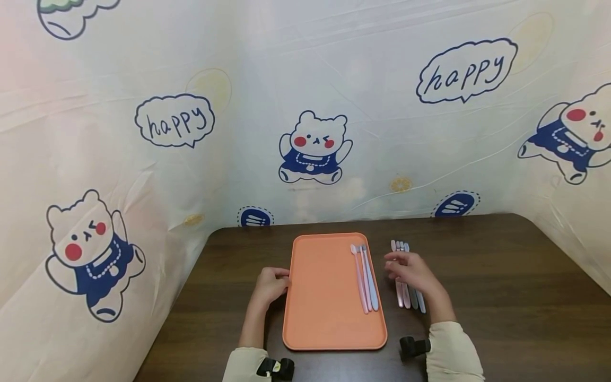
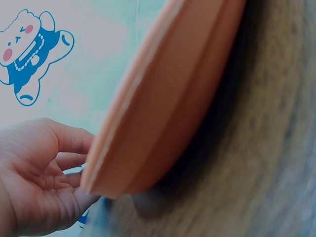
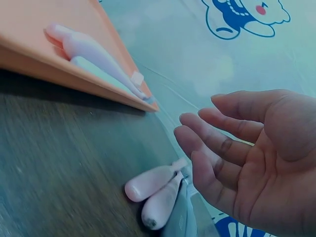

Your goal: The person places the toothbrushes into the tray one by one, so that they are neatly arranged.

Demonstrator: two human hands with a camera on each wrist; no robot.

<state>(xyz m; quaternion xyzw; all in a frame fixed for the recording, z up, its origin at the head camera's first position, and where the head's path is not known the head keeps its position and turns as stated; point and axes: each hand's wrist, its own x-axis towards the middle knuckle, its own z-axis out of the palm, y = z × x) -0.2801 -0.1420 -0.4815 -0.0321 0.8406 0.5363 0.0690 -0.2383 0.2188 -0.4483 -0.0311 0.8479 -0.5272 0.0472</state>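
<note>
We see the left hand point(image 1: 271, 285) gripping the tray point(image 1: 322, 289); the relaxed right hand point(image 1: 414, 273) partly hides utensils point(image 1: 406, 297); behind is a printed curtain point(image 1: 382, 138).

A screened-off booth; what sort of room lies beyond is hidden. A pale, creased sheet point(image 1: 382, 143) hangs along the far edge of the dark wood-look worktop point(image 1: 506, 286) and round its left and right sides, printed with cartoon bears point(image 1: 312, 164) and "happy" speech bubbles point(image 1: 175, 132).
</note>
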